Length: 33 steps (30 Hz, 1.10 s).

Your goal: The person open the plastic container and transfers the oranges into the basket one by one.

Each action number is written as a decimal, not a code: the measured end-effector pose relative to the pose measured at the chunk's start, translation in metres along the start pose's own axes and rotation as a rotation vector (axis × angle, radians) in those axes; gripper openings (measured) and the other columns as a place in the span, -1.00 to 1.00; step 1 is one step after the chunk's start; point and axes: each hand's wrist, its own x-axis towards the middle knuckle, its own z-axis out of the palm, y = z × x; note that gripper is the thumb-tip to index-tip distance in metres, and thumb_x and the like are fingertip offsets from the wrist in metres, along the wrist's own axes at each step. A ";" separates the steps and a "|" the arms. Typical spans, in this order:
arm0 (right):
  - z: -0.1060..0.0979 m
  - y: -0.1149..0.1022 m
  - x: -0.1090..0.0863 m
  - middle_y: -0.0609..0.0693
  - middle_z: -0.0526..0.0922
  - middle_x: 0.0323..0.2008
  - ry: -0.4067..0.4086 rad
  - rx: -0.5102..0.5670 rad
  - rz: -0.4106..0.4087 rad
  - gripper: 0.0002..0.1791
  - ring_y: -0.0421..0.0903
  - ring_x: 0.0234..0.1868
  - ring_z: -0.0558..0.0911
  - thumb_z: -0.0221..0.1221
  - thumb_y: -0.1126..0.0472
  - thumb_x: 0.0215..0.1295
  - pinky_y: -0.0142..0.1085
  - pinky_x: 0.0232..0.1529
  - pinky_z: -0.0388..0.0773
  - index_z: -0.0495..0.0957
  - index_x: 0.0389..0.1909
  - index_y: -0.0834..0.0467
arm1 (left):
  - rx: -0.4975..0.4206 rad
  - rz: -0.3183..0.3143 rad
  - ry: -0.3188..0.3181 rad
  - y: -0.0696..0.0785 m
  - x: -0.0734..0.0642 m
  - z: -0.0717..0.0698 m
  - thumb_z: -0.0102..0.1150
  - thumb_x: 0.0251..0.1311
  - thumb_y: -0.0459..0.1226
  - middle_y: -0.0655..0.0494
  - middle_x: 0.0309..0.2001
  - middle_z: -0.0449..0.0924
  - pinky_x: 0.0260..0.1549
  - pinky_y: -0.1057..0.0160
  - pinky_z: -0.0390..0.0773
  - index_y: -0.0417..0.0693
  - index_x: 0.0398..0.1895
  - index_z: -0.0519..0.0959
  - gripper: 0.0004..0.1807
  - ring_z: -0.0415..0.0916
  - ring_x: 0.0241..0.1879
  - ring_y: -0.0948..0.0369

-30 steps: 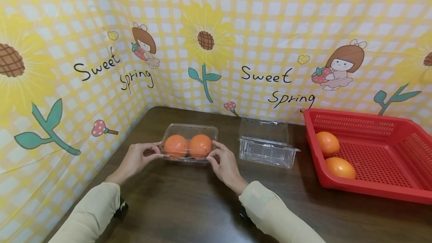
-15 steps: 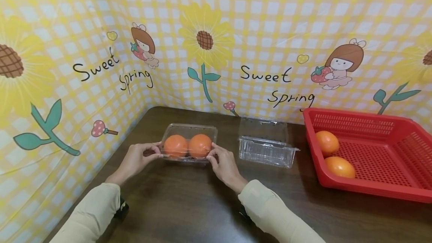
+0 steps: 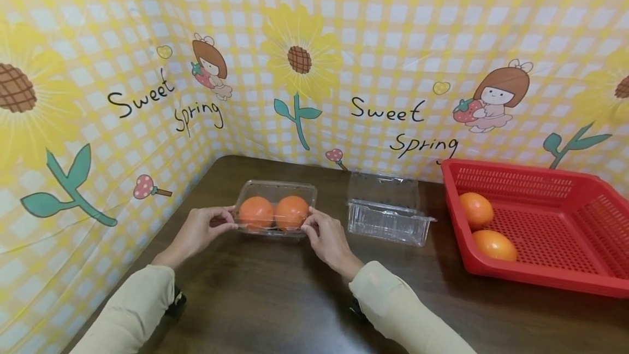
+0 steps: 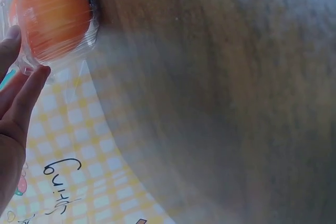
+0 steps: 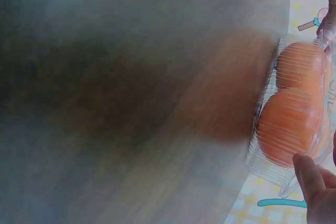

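Note:
A clear plastic clamshell box (image 3: 276,189) sits at the back left of the table with its lid down. Inside it lie two oranges side by side, a left orange (image 3: 256,213) and a right orange (image 3: 292,213). My left hand (image 3: 200,228) pinches the rim at the near left corner, thumb and fingers on either side of it in the left wrist view. At the near right corner my right hand (image 3: 328,238) pinches the same rim. Through the ribbed wall (image 5: 262,153) both fruits show in the right wrist view.
Right of the hands stands a second clear clamshell box (image 3: 388,223), its lid raised and nothing inside. A red plastic basket (image 3: 545,275) at the right holds two more oranges (image 3: 475,210) along its left wall. A patterned yellow cloth (image 3: 314,119) hangs behind the dark table (image 3: 260,299).

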 end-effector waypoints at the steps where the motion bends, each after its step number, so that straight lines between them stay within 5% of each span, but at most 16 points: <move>1: -0.001 0.000 0.000 0.11 0.54 -0.05 0.004 -0.001 0.000 -0.91 0.01 -0.08 0.54 0.19 0.26 0.10 -0.23 -0.30 0.48 0.55 -0.55 0.13 | 0.001 0.007 0.001 0.000 0.001 0.000 0.27 -0.13 -0.48 -0.20 -0.23 0.58 -0.42 0.30 0.57 -0.15 -0.60 0.55 -0.89 0.57 -0.33 0.04; 8: 0.000 0.001 -0.001 0.13 0.53 -0.03 0.021 0.032 -0.005 -0.93 0.08 -0.05 0.50 0.22 0.27 0.06 -0.09 -0.03 0.37 0.56 -0.55 0.15 | 0.033 0.014 0.033 0.000 0.002 -0.003 0.29 -0.14 -0.45 -0.12 -0.25 0.60 -0.45 0.31 0.57 -0.09 -0.59 0.56 -0.88 0.57 -0.39 0.13; 15: 0.000 0.001 0.002 0.15 0.54 -0.05 0.062 0.105 -0.012 -0.94 0.07 -0.07 0.49 0.23 0.29 0.04 0.01 0.01 0.29 0.57 -0.55 0.17 | -0.002 0.020 0.053 0.006 0.008 -0.009 0.29 -0.13 -0.45 -0.17 -0.21 0.58 -0.42 0.25 0.57 -0.13 -0.56 0.55 -0.89 0.57 -0.34 0.07; 24: -0.004 -0.001 0.005 0.16 0.57 -0.12 0.107 0.157 -0.027 -0.95 0.02 -0.22 0.54 0.23 0.30 0.05 -0.29 -0.27 0.53 0.56 -0.51 0.20 | -0.035 0.013 0.083 0.010 0.013 -0.012 0.26 -0.10 -0.46 -0.18 -0.18 0.57 -0.40 0.22 0.57 -0.15 -0.51 0.51 -0.88 0.57 -0.34 0.05; 33: -0.010 -0.005 0.018 0.20 0.55 -0.14 0.140 0.237 -0.016 -0.94 -0.01 -0.26 0.59 0.22 0.34 0.05 -0.41 -0.28 0.54 0.55 -0.47 0.27 | -0.055 -0.005 0.137 0.011 0.016 -0.015 0.24 -0.03 -0.38 -0.08 -0.25 0.60 -0.40 0.30 0.56 -0.17 -0.39 0.54 -0.89 0.56 -0.32 0.05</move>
